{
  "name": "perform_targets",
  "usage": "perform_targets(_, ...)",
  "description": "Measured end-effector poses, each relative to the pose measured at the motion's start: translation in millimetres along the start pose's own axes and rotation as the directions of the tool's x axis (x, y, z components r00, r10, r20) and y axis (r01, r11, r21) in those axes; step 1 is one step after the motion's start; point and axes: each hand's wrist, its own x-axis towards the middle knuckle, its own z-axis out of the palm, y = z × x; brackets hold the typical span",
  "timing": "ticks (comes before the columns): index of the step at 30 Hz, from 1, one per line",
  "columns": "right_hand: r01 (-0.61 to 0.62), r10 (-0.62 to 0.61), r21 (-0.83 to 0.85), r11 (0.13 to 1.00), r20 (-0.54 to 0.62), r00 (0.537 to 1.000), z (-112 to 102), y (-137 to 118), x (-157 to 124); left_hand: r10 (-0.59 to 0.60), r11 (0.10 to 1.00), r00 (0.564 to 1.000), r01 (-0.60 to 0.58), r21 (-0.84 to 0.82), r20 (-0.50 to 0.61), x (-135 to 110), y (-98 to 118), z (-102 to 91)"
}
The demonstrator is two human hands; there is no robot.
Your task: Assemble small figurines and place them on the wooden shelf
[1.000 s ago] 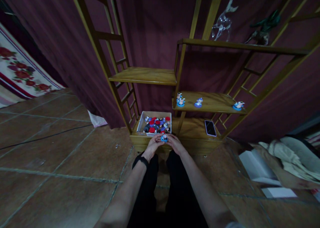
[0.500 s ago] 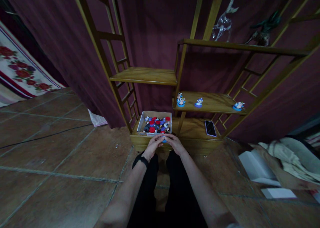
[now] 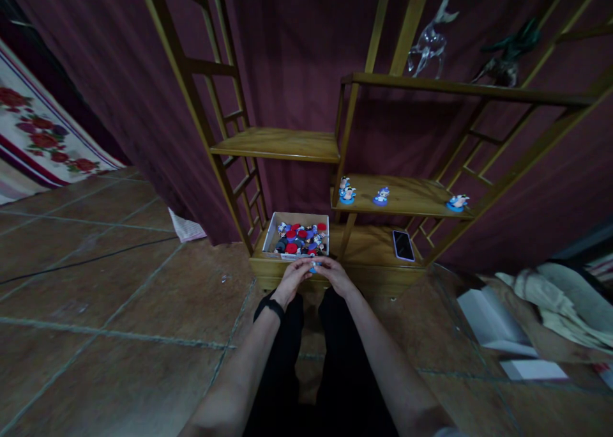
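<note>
Both hands meet just in front of the white box (image 3: 297, 236): left hand (image 3: 293, 277) and right hand (image 3: 334, 275) pinch a small blue-based figurine (image 3: 313, 268) between closed fingers.

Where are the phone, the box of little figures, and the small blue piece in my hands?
phone (image 3: 403, 245), head view, middle of its screen.
box (image 3: 272, 233), head view, its left wall.
small blue piece (image 3: 313, 268), head view, the bit showing between the fingers.
</note>
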Motion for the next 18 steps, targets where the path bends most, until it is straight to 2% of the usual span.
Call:
perform_targets(12, -0.016, 0.017, 0.048, 0.999, -0.015, 1.000, -2.2, 4.1, 2.6, -0.042, 0.999, 0.999, 0.043, -0.006, 0.034, -0.8, 2.3, -0.2)
perform_targets(18, -0.037, 0.042, 0.113, 0.993, -0.040, 0.998, -1.0, 1.5, 1.9, -0.012, 1.000, 0.999, 0.011, 0.011, 0.047, -2.5, 2.3, 1.5)
